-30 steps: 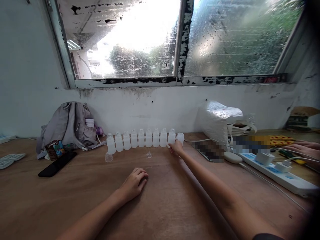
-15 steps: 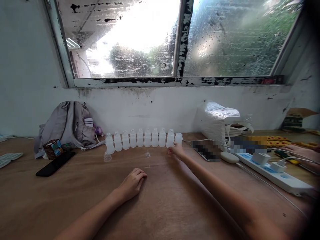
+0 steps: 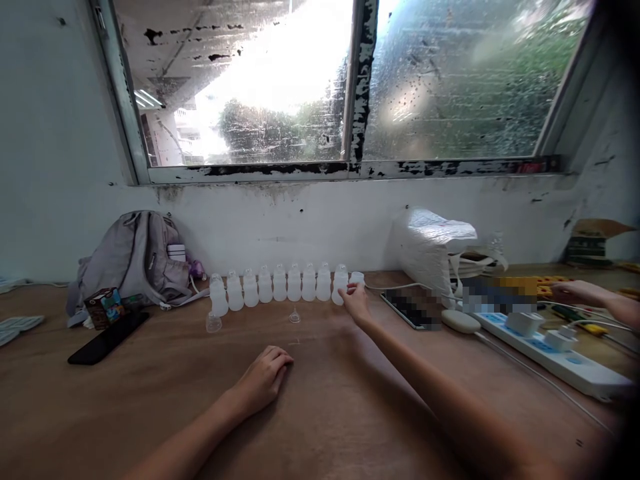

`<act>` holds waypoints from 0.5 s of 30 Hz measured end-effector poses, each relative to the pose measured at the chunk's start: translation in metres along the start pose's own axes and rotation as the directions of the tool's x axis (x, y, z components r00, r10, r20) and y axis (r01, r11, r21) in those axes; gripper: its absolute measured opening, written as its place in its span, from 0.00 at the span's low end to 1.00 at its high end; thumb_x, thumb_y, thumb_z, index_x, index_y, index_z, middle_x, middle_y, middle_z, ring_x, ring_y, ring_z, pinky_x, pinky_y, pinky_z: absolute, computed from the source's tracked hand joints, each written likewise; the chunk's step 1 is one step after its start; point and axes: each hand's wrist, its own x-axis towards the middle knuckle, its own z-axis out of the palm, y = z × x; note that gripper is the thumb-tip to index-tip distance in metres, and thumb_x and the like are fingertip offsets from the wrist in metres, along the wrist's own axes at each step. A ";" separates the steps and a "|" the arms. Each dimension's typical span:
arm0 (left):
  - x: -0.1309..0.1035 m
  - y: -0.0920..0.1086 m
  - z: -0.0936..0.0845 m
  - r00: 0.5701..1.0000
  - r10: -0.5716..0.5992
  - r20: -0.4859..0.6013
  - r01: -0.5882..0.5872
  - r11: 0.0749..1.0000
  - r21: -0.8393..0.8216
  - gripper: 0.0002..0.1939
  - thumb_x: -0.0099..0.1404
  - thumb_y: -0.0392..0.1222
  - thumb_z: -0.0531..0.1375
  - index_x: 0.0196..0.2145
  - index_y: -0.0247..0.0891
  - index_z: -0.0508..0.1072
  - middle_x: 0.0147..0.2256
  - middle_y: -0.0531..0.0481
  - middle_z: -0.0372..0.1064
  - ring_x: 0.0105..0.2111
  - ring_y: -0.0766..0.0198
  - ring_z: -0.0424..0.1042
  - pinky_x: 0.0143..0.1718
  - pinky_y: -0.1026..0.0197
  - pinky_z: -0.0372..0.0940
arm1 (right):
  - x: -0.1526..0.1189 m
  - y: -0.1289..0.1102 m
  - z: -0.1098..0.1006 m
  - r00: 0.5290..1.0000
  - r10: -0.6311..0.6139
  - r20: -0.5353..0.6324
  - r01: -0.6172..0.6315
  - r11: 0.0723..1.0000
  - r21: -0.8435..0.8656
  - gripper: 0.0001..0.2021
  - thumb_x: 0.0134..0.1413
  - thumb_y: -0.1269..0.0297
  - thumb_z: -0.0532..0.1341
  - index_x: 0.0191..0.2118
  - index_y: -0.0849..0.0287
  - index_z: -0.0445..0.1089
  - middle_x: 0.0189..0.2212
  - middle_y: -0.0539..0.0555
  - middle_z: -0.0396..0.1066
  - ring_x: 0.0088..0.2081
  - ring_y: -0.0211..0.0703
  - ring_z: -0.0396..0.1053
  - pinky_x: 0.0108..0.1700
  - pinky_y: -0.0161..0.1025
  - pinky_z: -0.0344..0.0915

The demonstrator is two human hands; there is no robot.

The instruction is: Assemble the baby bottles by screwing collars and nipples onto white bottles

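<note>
A row of several frosted white baby bottles point(image 3: 280, 285) stands along the back of the table, most with a clear domed top. The baby bottle at the right end point(image 3: 357, 277) has an open rim without a dome. My right hand point(image 3: 355, 303) has its fingers closed around that bottle, hiding its lower part. Palm down on the wood, my left hand point(image 3: 265, 375) rests holding nothing, its fingers loosely bent. A clear bottle nipple point(image 3: 295, 317) lies in front of the row's middle. At the left end sits a clear domed cap point(image 3: 213, 323).
A grey backpack point(image 3: 133, 260), a small box point(image 3: 104, 308) and a black phone point(image 3: 107, 339) are at left. To the right are another phone point(image 3: 407, 310), a white bag point(image 3: 427, 247) and a power strip point(image 3: 555, 353) with cables. Another person's hand point(image 3: 583, 293) reaches in at far right.
My right hand has shifted up the end bottle, its fingers now nearer the rim. My left hand stays in place. The other person's hand has moved left. The view has tilted slightly.
</note>
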 end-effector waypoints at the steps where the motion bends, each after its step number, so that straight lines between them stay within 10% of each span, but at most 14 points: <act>1: 0.000 0.001 0.000 1.000 -0.001 0.002 0.001 1.000 -0.003 0.12 0.64 0.34 0.46 0.41 0.38 0.66 0.39 0.45 0.65 0.41 0.62 0.62 0.44 0.58 0.61 | 0.008 -0.007 -0.004 0.998 -0.042 -0.036 0.041 0.998 -0.046 0.13 0.46 0.63 0.56 0.39 0.62 0.58 0.33 0.57 0.65 0.35 0.45 0.67 0.36 0.39 0.63; 7: 0.000 0.001 0.000 1.000 0.004 0.006 -0.004 1.000 -0.001 0.12 0.64 0.34 0.46 0.40 0.37 0.66 0.38 0.46 0.65 0.41 0.62 0.62 0.44 0.58 0.61 | 0.059 -0.046 -0.026 0.975 -0.223 0.014 0.216 0.924 -0.316 0.17 0.44 0.57 0.59 0.40 0.62 0.62 0.42 0.62 0.62 0.48 0.53 0.55 0.48 0.45 0.51; 15: 0.000 -0.001 0.001 1.000 0.015 0.012 -0.016 1.000 0.012 0.12 0.63 0.33 0.46 0.41 0.37 0.66 0.38 0.46 0.65 0.41 0.62 0.62 0.45 0.57 0.61 | 0.078 -0.052 -0.021 0.980 -0.101 0.174 0.179 0.835 -0.520 0.08 0.42 0.65 0.61 0.31 0.63 0.69 0.33 0.61 0.69 0.43 0.53 0.63 0.42 0.45 0.57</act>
